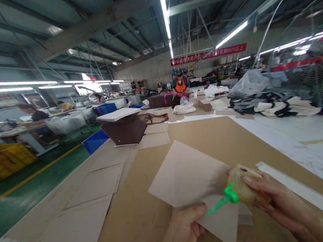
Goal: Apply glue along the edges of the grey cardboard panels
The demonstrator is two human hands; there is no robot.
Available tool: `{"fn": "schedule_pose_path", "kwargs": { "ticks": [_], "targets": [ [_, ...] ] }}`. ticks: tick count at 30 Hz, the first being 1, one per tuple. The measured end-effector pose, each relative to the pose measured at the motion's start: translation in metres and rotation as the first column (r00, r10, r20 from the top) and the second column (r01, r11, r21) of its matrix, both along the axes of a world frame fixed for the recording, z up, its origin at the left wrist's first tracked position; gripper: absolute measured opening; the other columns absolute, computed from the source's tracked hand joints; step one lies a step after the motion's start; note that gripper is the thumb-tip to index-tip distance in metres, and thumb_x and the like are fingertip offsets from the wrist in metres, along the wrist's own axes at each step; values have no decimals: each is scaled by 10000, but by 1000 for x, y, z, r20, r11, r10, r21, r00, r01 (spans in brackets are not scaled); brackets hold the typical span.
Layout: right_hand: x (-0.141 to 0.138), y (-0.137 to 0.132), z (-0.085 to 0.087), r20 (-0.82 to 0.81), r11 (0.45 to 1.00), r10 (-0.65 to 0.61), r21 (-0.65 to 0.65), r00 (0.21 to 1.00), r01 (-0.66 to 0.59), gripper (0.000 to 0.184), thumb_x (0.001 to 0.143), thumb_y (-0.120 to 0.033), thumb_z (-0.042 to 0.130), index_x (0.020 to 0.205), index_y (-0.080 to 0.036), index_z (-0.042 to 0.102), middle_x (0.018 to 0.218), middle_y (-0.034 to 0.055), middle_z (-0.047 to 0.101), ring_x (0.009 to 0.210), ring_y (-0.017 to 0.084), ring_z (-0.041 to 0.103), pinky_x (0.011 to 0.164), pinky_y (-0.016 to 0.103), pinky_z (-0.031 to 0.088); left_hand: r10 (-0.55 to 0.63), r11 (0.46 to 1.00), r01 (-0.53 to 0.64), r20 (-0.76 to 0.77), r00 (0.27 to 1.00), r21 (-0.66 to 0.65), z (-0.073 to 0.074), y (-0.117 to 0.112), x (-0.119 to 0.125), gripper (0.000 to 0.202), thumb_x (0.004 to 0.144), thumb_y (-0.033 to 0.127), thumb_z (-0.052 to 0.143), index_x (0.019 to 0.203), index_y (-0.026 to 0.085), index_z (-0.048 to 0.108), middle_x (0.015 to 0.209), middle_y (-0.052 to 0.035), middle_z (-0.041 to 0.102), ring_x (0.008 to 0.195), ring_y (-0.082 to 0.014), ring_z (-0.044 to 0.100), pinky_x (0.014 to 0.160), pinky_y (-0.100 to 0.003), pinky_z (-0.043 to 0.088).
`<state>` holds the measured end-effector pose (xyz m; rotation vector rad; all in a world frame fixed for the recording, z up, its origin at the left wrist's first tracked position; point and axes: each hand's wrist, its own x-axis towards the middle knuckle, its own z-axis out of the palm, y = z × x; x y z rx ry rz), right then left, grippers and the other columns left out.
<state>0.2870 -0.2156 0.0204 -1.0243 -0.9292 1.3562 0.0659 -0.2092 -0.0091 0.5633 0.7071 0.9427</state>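
My left hand [185, 228] pinches the edge of a beige card panel [222, 218] between thumb and fingers, near the front of the table. In my right hand [274, 198] is a yellowish glue bottle [245, 185], tipped so that its green nozzle [221, 204] points down and left over that panel, close to my left thumb. Another larger beige panel [185, 171] lies just beyond, partly behind the bottle and hands. Under the held panel, a small stack of pale pieces [244, 214] peeks out at the right.
Beige panels [85, 222] lie in a row along the table's left side. Beyond them rises a tall stack of dark brown sheets [127, 130]. A white strip [301, 190] lies at right. Black and white fabric pieces [276, 103] are heaped farther back. A co-worker [180, 83] is at the far end.
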Motion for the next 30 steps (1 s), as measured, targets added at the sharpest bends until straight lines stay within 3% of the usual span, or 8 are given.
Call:
{"fn": "schedule_pose_path", "kwargs": {
  "ticks": [2,5,8,10,16,21,25,30],
  "targets": [
    [7,-2,2,23,1000,-18,-15,1000,18,252,669,-370,819,780,-186,686,697,32,595,493,105,442,359,175,329,10,999,-8,-60,998,42,3,4,-10,308,685,300,783,917,118,695,910,-125,723,791,-246,681,607,-281,531],
    [23,-2,6,0,981,-193,-21,981,193,277,652,-390,822,788,-201,672,651,5,567,428,75,373,317,159,273,51,998,-54,-105,993,-27,1,-1,-16,349,776,371,719,1031,139,661,973,-109,718,721,-182,667,477,-215,501],
    [39,0,12,-29,940,-340,17,940,341,255,653,-397,810,747,-218,655,561,-32,473,369,53,270,284,164,223,86,979,-100,-85,993,-178,-7,-18,-12,373,799,355,710,1101,157,618,1030,-113,713,712,-172,678,483,-224,543],
    [44,2,16,-5,936,-345,68,938,345,225,676,-375,797,738,-222,644,576,-34,473,375,51,271,289,166,240,128,956,-139,-57,990,-259,-13,-32,-8,345,782,305,738,1069,156,620,985,-108,725,695,-172,687,537,-247,577],
    [20,6,18,165,962,-269,103,949,254,240,696,-389,793,797,-226,649,634,-28,529,452,79,395,330,158,285,122,917,-106,16,992,-385,-28,-54,5,286,787,210,730,1045,141,628,1027,-128,721,843,-210,704,702,-279,597],
    [-11,9,10,315,994,-68,99,947,38,289,727,-439,771,914,-242,672,791,10,651,644,161,571,516,234,453,9,923,5,33,999,-384,-26,-52,18,235,882,255,594,1064,110,630,935,-134,721,723,-174,684,621,-250,559],
    [-36,12,12,530,978,-4,178,848,-106,274,774,-476,716,929,-256,663,811,5,661,727,195,597,626,285,481,-18,916,41,62,998,-398,-17,-46,33,232,930,237,492,1080,110,616,934,-122,704,733,-167,677,642,-255,536],
    [-58,21,16,734,920,-68,308,675,-242,220,832,-456,656,949,-269,651,835,1,650,733,196,599,627,293,464,-54,881,94,100,994,-464,-15,-42,49,223,944,215,423,1061,100,574,931,-133,682,726,-166,668,678,-276,517]
  ]
}}
